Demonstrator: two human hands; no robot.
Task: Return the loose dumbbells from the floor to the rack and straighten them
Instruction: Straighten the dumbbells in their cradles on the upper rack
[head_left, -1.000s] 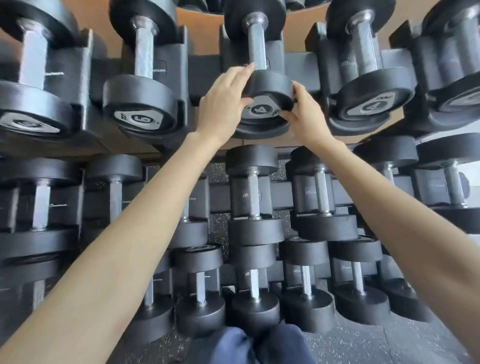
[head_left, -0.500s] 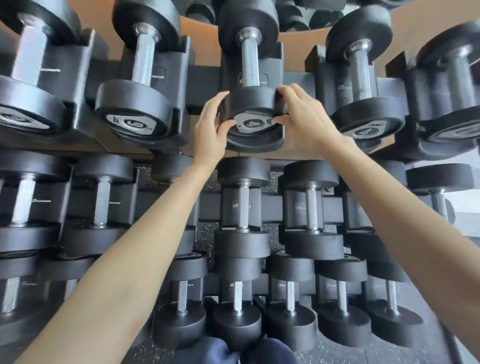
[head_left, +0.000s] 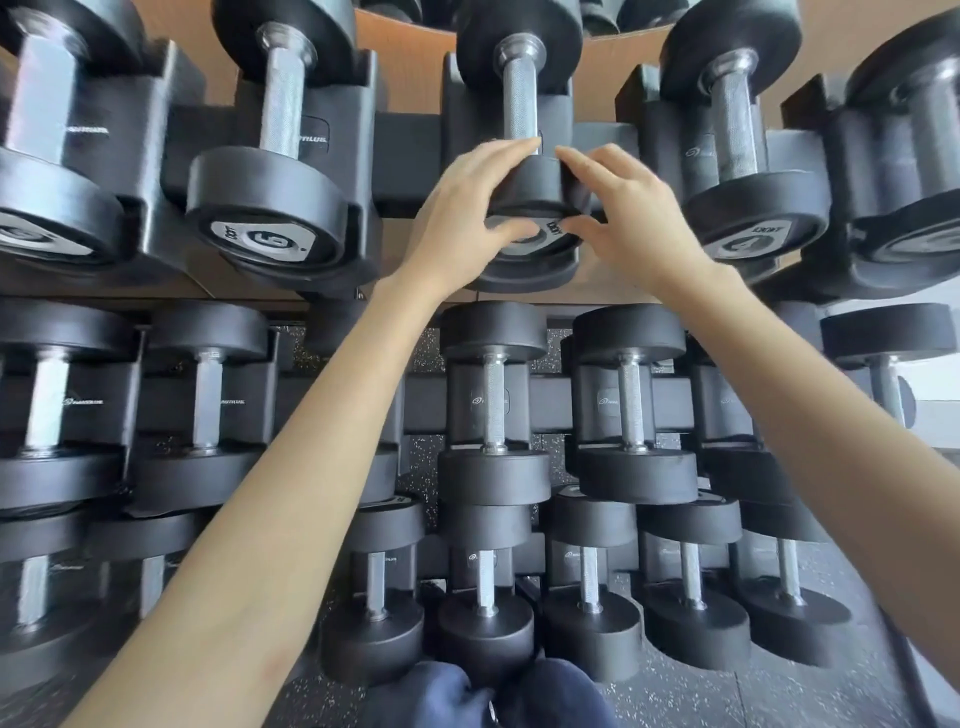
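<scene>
Both left hand (head_left: 462, 218) and right hand (head_left: 634, 223) now clamped farther over the dumbbell (head_left: 524, 182) head.

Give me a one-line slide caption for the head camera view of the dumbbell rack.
Left hand and right hand grip the near head of a dumbbell seated on the rack top tier.

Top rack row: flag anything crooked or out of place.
Nothing stands out. The centre dumbbell sits in its cradle like the dumbbell marked 5 beside it; the left hand and right hand grip its near head.
</scene>
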